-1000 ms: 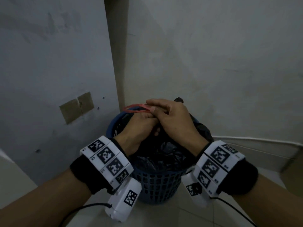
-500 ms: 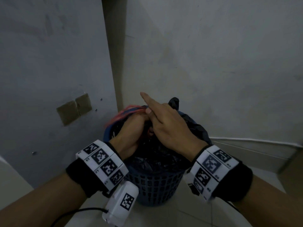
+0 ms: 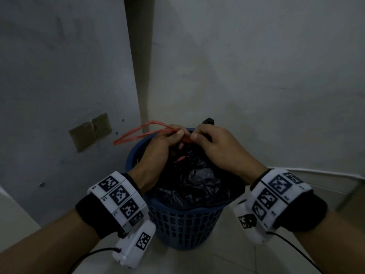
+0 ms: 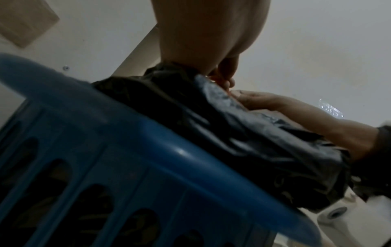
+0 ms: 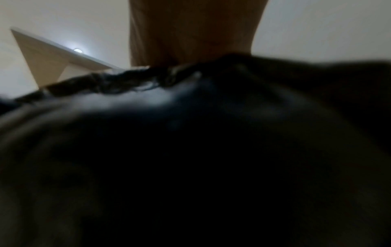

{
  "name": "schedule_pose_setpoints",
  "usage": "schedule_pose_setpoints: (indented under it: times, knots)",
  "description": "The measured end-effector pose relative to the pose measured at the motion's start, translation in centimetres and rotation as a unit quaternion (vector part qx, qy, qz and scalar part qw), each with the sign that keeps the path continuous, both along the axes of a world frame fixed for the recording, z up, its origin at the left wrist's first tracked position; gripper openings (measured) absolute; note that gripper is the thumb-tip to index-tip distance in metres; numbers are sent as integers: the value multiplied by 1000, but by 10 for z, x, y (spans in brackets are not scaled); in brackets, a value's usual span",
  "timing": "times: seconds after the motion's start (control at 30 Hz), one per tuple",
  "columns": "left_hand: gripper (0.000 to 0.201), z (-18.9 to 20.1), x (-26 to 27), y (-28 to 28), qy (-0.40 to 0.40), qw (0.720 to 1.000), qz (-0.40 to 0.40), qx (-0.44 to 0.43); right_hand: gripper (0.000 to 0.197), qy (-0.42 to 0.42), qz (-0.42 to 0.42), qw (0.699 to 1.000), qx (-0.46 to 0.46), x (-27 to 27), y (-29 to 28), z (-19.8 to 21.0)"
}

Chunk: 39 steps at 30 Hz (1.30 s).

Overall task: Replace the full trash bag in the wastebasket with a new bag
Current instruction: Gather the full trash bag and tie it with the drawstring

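A blue perforated wastebasket (image 3: pixel 183 224) (image 4: pixel 131 150) stands on the floor in a wall corner, holding a full black trash bag (image 3: pixel 193 182) (image 4: pixel 243 133) (image 5: pixel 190 150). A red drawstring (image 3: pixel 138 133) loops out to the left from the bag's gathered mouth. My left hand (image 3: pixel 169 139) (image 4: pixel 220 75) pinches the drawstring above the bag's far side. My right hand (image 3: pixel 207 141) (image 4: pixel 260 100) pinches the same red string just to its right, thumb to thumb with the left. The right wrist view is almost filled by blurred black plastic.
Grey walls close in behind and to the left, with a pale vertical strip (image 3: pixel 140 66) at the corner. A tan patch (image 3: pixel 90 131) sits on the left wall. A white cable (image 3: pixel 316 172) runs along the right skirting. Pale tiled floor (image 3: pixel 227 260) lies in front.
The right forefinger, straight half a second ago, has curled in to pinch the string. The red loop has been drawn out longer to the left. Both hands sit a little higher over the bag.
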<state>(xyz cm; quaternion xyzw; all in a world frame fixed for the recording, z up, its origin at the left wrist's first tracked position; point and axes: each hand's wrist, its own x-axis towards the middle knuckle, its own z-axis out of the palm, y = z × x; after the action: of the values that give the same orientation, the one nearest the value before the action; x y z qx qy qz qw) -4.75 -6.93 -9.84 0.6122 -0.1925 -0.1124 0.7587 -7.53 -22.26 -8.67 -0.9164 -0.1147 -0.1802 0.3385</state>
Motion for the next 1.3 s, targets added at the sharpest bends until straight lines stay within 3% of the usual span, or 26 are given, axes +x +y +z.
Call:
schedule_pose_setpoints:
  times: [0.13, 0.3, 0.37, 0.47, 0.57, 0.73, 0.93, 1.0, 1.1, 1.13, 1.23, 1.3]
  knots:
    - [28, -4, 7, 1, 5, 999, 33, -26, 24, -19, -67, 987, 141, 4, -4, 5]
    - [31, -11, 15, 2, -52, 995, 69, 59, 16, -15, -73, 944, 321, 5, 1, 10]
    - [33, -10, 11, 1, -78, 990, 71, 91, 21, -33, -64, 960, 271, 3, 4, 15]
    - [32, -9, 10, 2, -120, 981, 88, 124, 35, -60, -41, 993, 92, -2, 10, 22]
    - [30, -9, 10, 3, -146, 973, 91, 153, 24, -68, -39, 997, -26, -4, 22, 19]
    - [23, -7, 10, 8, -149, 974, 114, 124, 13, -52, -29, 992, -113, -1, 26, 13]
    - [2, -7, 11, 11, -97, 986, 108, 77, 23, -15, -32, 999, -24, 1, 26, 9]
    - [13, -7, 10, 12, -100, 986, 111, 75, 26, 10, -58, 996, 71, 7, 25, 7]
    - [11, -9, 6, 14, -235, 948, 113, 181, 27, 36, -102, 974, 197, 13, 24, 5]
    - [5, -10, 4, 15, -278, 926, 130, 219, 31, 37, -111, 970, 215, 12, 26, 5]
    - [23, -14, 4, 16, -398, 839, 200, 314, 32, 30, -115, 966, 231, 10, 31, 3]
    - [26, -16, 6, 15, -428, 812, 226, 327, 31, 37, -117, 962, 242, 8, 34, 3]
